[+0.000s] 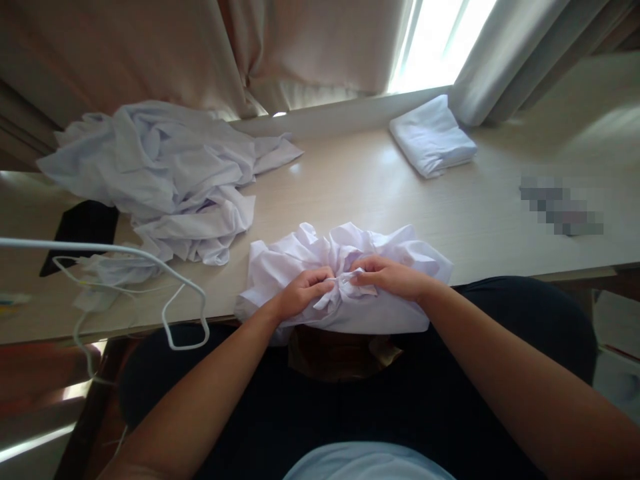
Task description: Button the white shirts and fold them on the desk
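Observation:
A crumpled white shirt (345, 267) lies bunched at the near edge of the light wooden table (360, 187), partly hanging over my lap. My left hand (306, 291) and my right hand (389, 275) both pinch a fold of its cloth at the middle, fingertips almost touching each other. The cloth between the fingers hides what exactly they grip.
A loose pile of white garments (165, 177) covers the table's left. A folded white garment (433, 137) lies at the back right by the curtain. White wire hangers (185, 293) stick out over the left front edge. A dark flat object (83, 230) lies at the far left.

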Tool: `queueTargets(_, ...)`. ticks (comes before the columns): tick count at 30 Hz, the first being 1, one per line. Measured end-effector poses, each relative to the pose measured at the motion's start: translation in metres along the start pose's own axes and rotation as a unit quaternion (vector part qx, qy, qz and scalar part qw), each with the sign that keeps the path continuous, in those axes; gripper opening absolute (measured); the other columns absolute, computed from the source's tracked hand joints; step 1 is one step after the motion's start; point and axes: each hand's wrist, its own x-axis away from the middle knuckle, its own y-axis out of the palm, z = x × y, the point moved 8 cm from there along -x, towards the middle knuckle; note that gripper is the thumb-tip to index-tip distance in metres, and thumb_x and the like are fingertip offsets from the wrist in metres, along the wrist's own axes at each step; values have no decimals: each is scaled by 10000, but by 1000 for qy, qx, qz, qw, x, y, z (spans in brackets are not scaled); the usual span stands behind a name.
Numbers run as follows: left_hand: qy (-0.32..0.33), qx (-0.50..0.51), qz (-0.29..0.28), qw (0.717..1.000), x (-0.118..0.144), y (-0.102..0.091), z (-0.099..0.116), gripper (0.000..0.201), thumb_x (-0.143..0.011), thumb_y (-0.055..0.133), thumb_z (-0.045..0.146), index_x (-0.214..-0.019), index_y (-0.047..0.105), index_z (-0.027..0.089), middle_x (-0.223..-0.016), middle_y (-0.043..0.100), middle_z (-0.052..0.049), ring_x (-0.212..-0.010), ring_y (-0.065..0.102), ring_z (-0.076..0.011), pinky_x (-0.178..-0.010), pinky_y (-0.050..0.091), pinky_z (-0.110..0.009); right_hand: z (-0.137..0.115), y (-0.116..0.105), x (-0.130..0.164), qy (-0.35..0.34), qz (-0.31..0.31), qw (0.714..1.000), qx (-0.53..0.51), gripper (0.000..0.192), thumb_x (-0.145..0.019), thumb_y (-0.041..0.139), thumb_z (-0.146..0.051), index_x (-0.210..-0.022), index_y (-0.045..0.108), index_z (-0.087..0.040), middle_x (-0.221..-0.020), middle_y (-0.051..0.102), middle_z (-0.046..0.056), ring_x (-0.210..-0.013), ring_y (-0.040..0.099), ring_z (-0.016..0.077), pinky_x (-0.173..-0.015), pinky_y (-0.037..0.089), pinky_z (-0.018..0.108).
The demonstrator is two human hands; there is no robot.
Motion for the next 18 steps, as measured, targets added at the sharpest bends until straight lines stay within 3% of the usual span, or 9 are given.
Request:
queueTargets(12,30,-15,-16,999,-4,-12,18,367,-919,517,429,-677,480,156,-769,447,-8,-753,450,-149,-735,377,-276,-12,2,-1,1,-9,1000,-1,240,-806,649,-395,-738,605,-170,-719,526,-12,-674,452,125,-644,340,271)
queueTargets(15,30,-12,23,999,-4,-13,15,360,-943,503,439,-724,511,153,-794,470,-14,-774,461,-151,-744,381,-275,-8,-4,0,6,9,1000,-27,275,-809,645,-423,-721,585,-170,-692,505,-15,-656,439,122,-626,337,270)
queueTargets(18,37,10,107,994,0,-18,11,308,-958,493,459,-905,548,161,-837,488,-14,-789,469,-149,-742,389,-266,0,-15,1,13,54,996,-71,307,-804,662,-442,-697,578,-166,-666,492,-19,-623,419,111,-601,324,267)
